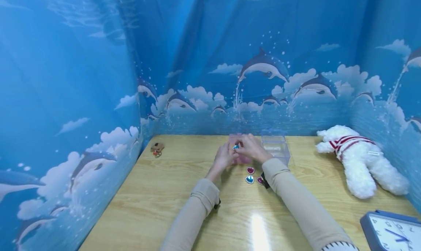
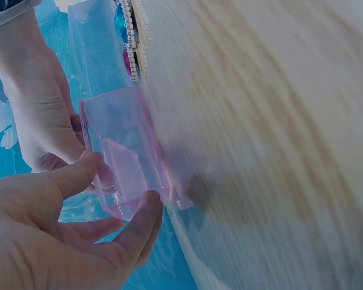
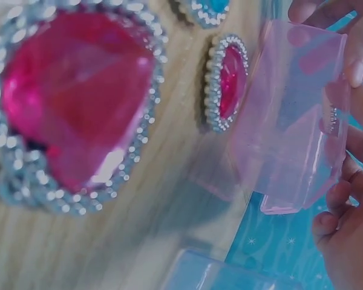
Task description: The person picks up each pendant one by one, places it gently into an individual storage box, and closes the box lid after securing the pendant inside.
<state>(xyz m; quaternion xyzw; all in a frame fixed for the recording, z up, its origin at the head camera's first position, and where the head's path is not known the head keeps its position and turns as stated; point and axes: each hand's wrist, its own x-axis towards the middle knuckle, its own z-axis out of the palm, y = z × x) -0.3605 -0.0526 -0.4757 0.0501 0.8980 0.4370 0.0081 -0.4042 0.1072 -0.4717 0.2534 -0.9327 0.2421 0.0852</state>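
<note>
Left hand (image 1: 224,156) grips pink box (image 2: 118,115), thumb opposing fingers; right hand (image 1: 252,148) pinches blue gem (image 1: 236,147); clock (image 1: 393,233) bears numerals (image 1: 389,224).

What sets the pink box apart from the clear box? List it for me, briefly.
Colour: the pink box is tinted pink, while the clear box is nearly colourless with a bluish cast.
Handling: the left hand holds the pink box; neither hand grips the clear box.
Place: in the head view, the pink box is left of the clear box.
Shared: both are see-through.
</note>
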